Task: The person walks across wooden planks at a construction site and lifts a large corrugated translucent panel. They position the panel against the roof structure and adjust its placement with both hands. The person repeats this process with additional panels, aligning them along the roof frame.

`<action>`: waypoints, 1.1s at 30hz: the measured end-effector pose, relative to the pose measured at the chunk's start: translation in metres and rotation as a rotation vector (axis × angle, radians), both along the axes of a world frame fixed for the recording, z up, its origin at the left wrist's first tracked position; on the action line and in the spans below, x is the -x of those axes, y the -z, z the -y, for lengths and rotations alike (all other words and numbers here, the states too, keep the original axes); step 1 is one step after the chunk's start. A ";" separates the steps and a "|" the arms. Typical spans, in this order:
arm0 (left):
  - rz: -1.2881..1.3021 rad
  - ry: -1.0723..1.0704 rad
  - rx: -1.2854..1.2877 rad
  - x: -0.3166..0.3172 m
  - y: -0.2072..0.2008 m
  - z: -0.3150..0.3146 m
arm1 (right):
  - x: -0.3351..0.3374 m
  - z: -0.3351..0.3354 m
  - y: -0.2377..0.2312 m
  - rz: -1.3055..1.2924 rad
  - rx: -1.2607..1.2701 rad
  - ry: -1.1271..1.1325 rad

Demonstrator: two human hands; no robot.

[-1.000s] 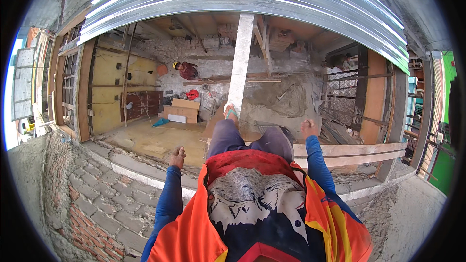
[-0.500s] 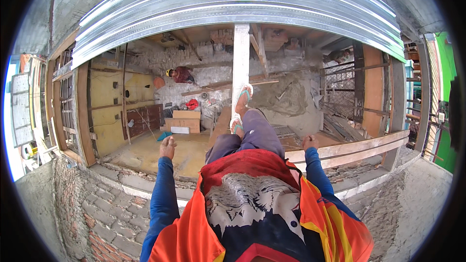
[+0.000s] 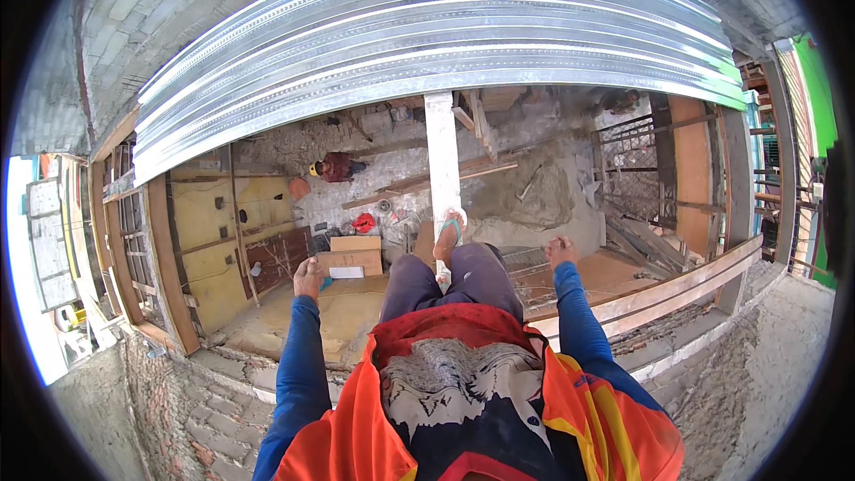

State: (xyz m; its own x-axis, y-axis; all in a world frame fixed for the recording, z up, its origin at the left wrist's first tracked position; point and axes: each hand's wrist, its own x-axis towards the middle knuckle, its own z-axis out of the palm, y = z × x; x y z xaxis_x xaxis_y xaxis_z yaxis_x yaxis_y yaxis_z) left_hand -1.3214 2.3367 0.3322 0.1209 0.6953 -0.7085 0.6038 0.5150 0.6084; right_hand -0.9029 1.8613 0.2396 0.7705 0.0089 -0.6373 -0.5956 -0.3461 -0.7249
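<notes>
The left grip (image 3: 308,278) and the right grip (image 3: 561,251) were held out on either side of the trousered legs (image 3: 485,283), at about the same reach. This spread probably served balance, since the footing was narrow. In each the fingers were partly curled and nothing was seen within them; how tightly they were closed could not be told.

The pale beam (image 3: 442,147) ran straight ahead between the two grips, well apart from both in the view. It bore the sandalled feet (image 3: 451,230), one set ahead of the other, presumably because its width left little room for them side by side. The beam met the near edge of the ribbed metal sheets (image 3: 436,27) and passed from sight there; the sheets spanned the upper part of the view and probably took some support from it.

Edges and clearance: on both sides of the beam, open room dropped to the lower floor (image 3: 581,233). At left, a cardboard box (image 3: 356,254) lay below, beside the left grip in the view only, with a co-worker (image 3: 337,167) in a yellow helmet farther ahead. At right lay a grey heap (image 3: 539,196). Long pale boards (image 3: 659,290) made a slanting edge on the right grip's near side, while rough brickwork (image 3: 223,428) bordered the near left.
</notes>
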 end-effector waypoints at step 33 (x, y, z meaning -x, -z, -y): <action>0.495 -0.461 0.361 -0.424 0.510 -0.240 | -0.340 -0.383 0.424 -0.355 -0.250 0.171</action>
State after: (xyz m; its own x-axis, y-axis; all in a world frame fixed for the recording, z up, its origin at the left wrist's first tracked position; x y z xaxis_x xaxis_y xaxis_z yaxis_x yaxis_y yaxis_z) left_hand -0.8971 2.5768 -0.1783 0.2372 0.4880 -0.8400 -0.0193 0.8669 0.4982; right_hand -0.5633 2.2445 -0.1848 0.5089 0.0881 -0.8563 -0.8552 -0.0616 -0.5146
